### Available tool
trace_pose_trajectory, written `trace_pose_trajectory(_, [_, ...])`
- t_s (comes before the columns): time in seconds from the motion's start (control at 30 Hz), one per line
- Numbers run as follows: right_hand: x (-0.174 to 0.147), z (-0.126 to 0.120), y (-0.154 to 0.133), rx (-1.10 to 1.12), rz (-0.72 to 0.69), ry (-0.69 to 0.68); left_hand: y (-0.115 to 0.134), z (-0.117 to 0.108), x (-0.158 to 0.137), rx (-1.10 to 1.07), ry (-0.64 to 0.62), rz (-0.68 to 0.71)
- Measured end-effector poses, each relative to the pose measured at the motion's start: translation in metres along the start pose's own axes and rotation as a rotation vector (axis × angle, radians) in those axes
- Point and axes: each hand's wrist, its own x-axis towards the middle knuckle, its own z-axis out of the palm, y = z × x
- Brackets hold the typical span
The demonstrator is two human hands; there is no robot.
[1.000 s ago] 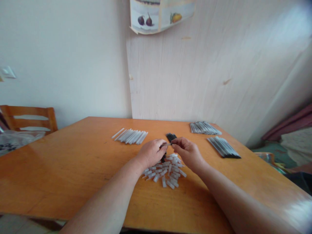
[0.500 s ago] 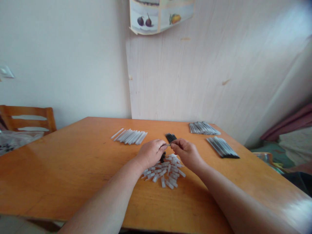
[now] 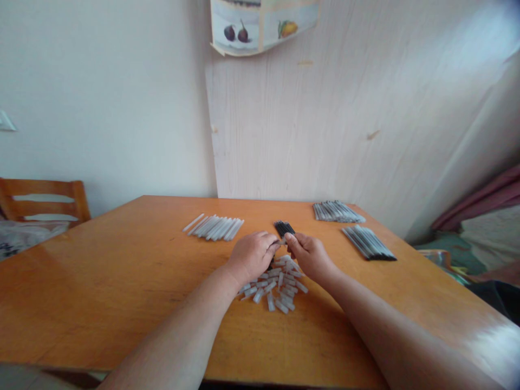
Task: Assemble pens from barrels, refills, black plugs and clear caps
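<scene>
Pale piece pinched in your left hand and right hand, white pieces nearer you, tabletop spreading wide to its left edge.

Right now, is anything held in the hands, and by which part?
The left hand and right hand pinch a pale piece between them, seemingly at opposite ends; the rest is hidden.

Is a brown wooden surface; bears whitish tubes left of centre, dark rods near the middle, two groups of grey sticks at right, short whitish pieces heaped nearer the front.
</scene>
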Motion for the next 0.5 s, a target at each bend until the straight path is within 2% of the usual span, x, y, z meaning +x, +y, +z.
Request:
trace_pose_trajectory(0.17, [0.001,0.0021,0.0063,0.078,0.032,-0.005,-0.0014,-0.0005,-0.0001,-0.018,0.004,-0.014])
trace_pose_trajectory(0.37, [0.0002,-0.0057,-0.003,0.138,-0.033,0.094,-0.0076,-0.0026,0.0,-0.049,0.013,-0.087])
trace_pose_trajectory(0.5, [-0.0002,-0.0051,-0.0019,0.152,-0.063,0.105,-0.0073,-0.0034,0.0002,-0.037,0.012,-0.09])
